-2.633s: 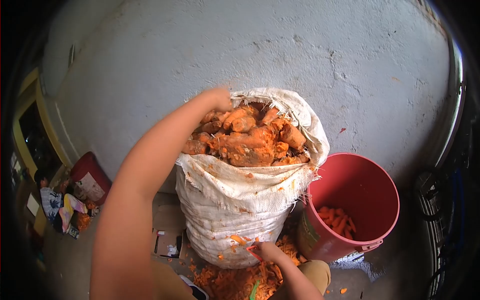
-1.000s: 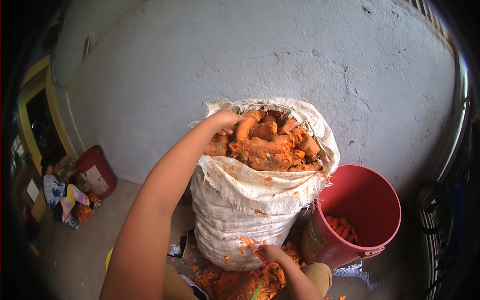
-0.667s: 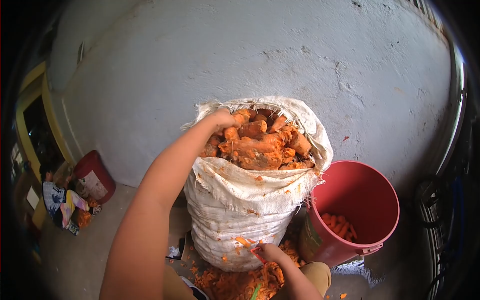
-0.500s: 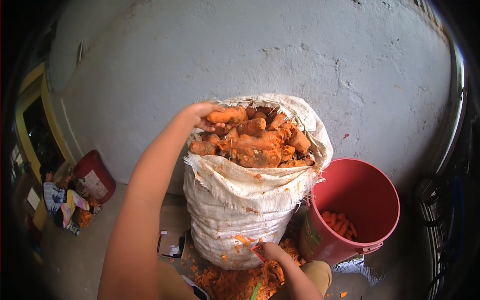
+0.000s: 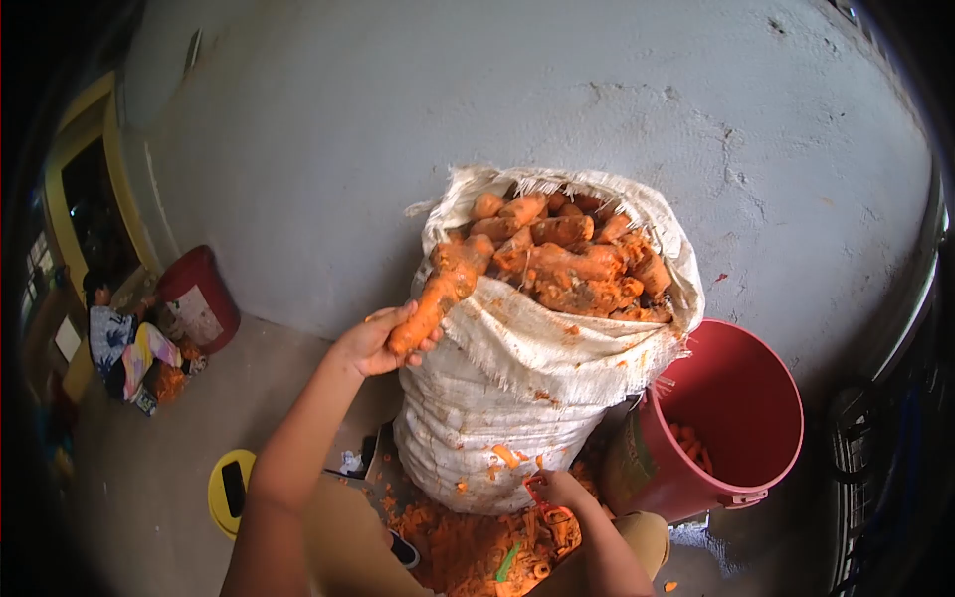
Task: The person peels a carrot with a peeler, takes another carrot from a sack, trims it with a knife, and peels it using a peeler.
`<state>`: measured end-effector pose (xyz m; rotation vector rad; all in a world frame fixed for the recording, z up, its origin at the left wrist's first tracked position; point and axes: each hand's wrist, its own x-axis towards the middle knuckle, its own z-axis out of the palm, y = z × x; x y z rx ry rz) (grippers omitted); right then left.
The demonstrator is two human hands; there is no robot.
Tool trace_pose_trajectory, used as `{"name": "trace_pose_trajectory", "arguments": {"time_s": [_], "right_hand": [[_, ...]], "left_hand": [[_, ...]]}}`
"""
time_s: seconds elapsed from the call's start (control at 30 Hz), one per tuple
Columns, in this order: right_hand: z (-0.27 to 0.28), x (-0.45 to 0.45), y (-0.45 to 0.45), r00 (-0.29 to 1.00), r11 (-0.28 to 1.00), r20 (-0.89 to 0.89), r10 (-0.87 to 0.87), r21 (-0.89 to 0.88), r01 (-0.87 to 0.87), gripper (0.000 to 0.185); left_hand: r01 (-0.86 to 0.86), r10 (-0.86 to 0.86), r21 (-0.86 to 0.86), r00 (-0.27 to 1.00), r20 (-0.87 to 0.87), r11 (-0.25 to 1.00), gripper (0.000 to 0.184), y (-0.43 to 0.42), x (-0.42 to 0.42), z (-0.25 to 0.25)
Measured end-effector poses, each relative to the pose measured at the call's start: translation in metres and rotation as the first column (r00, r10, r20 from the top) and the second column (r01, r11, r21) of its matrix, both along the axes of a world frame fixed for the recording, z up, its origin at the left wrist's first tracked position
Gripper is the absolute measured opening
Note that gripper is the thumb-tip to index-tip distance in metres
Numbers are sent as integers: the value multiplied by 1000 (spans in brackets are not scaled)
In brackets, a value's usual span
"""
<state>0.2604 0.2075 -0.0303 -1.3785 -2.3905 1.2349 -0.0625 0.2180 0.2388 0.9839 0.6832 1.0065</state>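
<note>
My left hand [image 5: 383, 341] grips the lower end of a long, dirty carrot [image 5: 434, 303], held up at the left front of the open sack's mouth. The white woven sack [image 5: 497, 398] stands upright, its edge folded down, full of unpeeled carrots [image 5: 572, 274]. Low in front of the sack, my right hand [image 5: 560, 489] is closed round a red peeler [image 5: 535, 486]. Below that hand, orange peelings [image 5: 468, 547] cover the floor, with a green strip [image 5: 507, 562] among them.
A red bucket [image 5: 746, 398] with several orange carrots [image 5: 691, 448] inside stands right of the sack. At the far left a person [image 5: 114, 338] sits by another red bucket [image 5: 199, 298]. A yellow round object [image 5: 221, 497] lies on the floor at lower left. The grey wall [image 5: 448, 99] rises behind.
My left hand has drawn a carrot out of the sack and brought it down and toward me. My right hand stays low with the peeler. The camera view has shifted.
</note>
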Motion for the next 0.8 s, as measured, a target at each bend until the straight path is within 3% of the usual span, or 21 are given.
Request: {"name": "trace_pose_trajectory", "arguments": {"time_s": [0.07,0.1,0.17,0.27,0.3,0.37,0.43,0.6,0.7,0.8], "right_hand": [[-18,4,-1,997,998,-76,-19,-63,14,28],[-20,4,-4,992,995,-120,-44,-95,33,29],[-15,2,-9,995,992,5,-101,-81,101,30],[-21,0,-18,952,942,-154,-265,-254,221,27],[-31,0,-20,916,902,-245,-319,-377,213,24],[-30,-4,-27,845,743,-195,-497,-598,299,23],[-38,-10,-35,727,612,-266,-633,-748,258,23],[-53,-40,-49,452,442,-339,-825,-886,143,23],[-37,-63,-54,501,394,-269,-822,-905,160,19],[-100,-66,-59,652,546,-191,-733,-737,398,15]], "left_hand": [[19,-19,1,995,100,1000,37,-25,-3,-26],[20,-22,33,997,78,999,40,-35,-2,-36],[-62,63,68,998,-7,996,42,-49,3,-55],[-103,104,31,993,-58,994,45,-49,-3,-86],[-109,113,46,987,-117,993,46,-46,-4,-95],[-101,117,73,959,-259,992,49,-42,-8,-109],[-118,143,95,935,-324,988,51,-40,-7,-123],[-79,96,74,958,-269,994,54,-47,-7,-168],[-56,86,107,951,-298,993,53,-51,-14,-184],[-69,93,81,931,-353,994,53,-60,-13,-183]]}}
